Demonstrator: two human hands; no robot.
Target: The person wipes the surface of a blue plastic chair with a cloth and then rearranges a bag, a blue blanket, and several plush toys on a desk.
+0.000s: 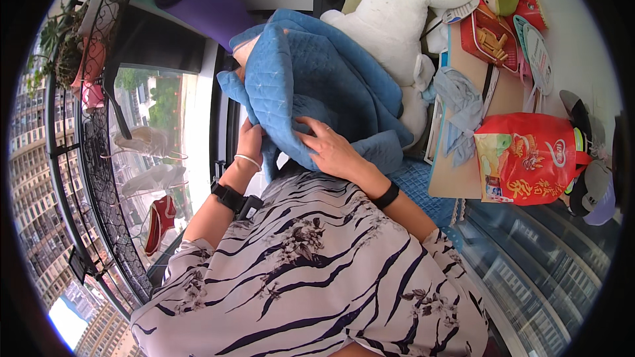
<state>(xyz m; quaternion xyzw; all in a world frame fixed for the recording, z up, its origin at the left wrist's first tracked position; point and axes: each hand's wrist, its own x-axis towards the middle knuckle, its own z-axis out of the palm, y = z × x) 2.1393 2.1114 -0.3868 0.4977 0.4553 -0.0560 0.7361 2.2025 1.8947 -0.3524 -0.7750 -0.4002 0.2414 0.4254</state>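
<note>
A bunched blue quilted cover [327, 69] lies in a heap before me, its folds opening towards my body. My left hand [250, 141], with a white bangle at the wrist, grips the cover's near left edge; some of its fingers are hidden by the cloth. On the right side of the same fold is my right hand [330, 151], wearing a ring, with its fingertips holding the cloth's edge. Beneath the cover's left fold shows a patch of pale pinkish material that I cannot identify.
A rolled purple mat [208, 5] leans behind the cover. Right of it lies a large white plush goose [392, 25]. Farther right, a cardboard-coloured surface [451, 178] bears a grey-blue cloth [459, 109], a red basket [488, 39] and a red bag [531, 158]. Windows flank both sides.
</note>
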